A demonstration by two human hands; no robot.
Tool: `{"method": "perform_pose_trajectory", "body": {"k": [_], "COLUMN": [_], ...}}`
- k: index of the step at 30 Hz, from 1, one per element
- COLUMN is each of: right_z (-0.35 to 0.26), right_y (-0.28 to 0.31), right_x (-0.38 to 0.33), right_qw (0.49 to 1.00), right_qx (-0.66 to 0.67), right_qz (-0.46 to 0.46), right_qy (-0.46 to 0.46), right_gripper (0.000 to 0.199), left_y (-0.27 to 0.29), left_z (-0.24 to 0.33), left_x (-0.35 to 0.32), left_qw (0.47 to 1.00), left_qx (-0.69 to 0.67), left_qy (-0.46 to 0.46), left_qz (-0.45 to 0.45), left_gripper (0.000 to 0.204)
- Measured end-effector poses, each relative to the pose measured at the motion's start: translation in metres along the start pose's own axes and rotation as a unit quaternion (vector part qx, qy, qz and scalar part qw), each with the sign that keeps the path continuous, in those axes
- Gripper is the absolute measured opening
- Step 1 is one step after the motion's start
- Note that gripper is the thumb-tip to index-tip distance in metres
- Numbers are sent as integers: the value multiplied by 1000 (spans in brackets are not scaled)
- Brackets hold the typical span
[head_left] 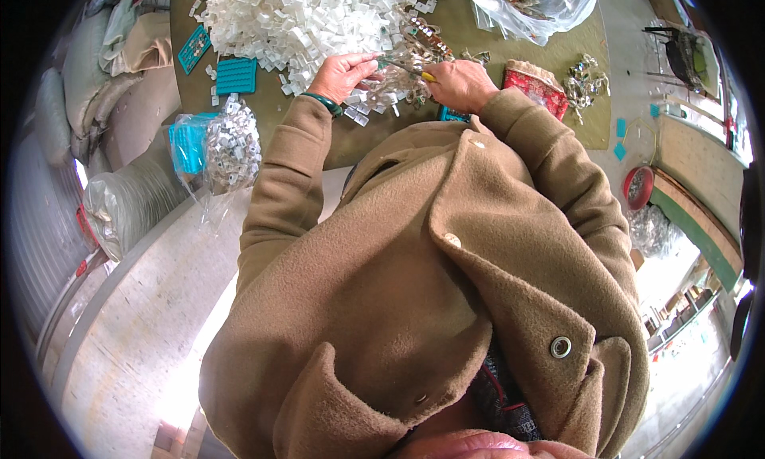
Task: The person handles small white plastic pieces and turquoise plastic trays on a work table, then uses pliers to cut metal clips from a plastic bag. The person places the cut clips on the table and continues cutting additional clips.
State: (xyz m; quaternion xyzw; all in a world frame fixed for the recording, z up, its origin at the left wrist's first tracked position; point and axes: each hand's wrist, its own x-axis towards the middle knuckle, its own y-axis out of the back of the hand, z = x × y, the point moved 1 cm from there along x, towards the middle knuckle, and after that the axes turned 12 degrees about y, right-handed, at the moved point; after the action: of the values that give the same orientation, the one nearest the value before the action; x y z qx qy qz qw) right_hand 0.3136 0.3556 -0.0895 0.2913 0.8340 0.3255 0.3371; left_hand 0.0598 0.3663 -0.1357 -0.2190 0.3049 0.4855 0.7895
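Observation:
My left hand (343, 75), with a dark green bangle at its wrist, is pinched over the near edge of the white heap. Whatever sits between its fingertips is too small to make out. My right hand (464, 84) is closed round a slim metal tool (428, 76) with yellow on its handle, kind unclear, its thin end pointing at the left fingertips. Under and between both hands lie clear and white small plastic pieces (382, 92). A large heap of small white plastic boxes (295, 21) spreads beyond my left hand. Shiny small metallic parts (430, 41) lie beyond the tool.
Blue trays (237, 76) lie left on the olive table (586, 128). A clear bag of small pieces (231, 144) hangs at its left edge. Right stand a red patterned pouch (535, 88), jewellery-like strands (586, 83) and an open plastic bag (550, 21). A red basin (637, 186) sits farther right.

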Motion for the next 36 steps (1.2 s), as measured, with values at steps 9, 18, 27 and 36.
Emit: {"method": "perform_pose_trajectory", "body": {"k": [9,18,27,36], "right_z": [6,9,-6,4], "right_y": [-3,-6,-2,-8], "right_x": [3,2,1,1], "right_qw": [999,999,996,992], "right_qx": [0,5,-88,-104], "right_qz": [32,38,16,76], "right_qy": [-19,-4,-13,-1], "right_gripper": [29,25,20,25], "left_y": [8,-7,-27,-19], "left_z": [-6,7,-1,-7], "left_x": [-1,1,13,19], "left_qw": [997,992,961,988], "left_qx": [-52,-25,144,-48], "left_qy": [-49,-120,-67,-63], "left_qz": [43,38,227,133], "left_gripper": [34,32,25,32]}}
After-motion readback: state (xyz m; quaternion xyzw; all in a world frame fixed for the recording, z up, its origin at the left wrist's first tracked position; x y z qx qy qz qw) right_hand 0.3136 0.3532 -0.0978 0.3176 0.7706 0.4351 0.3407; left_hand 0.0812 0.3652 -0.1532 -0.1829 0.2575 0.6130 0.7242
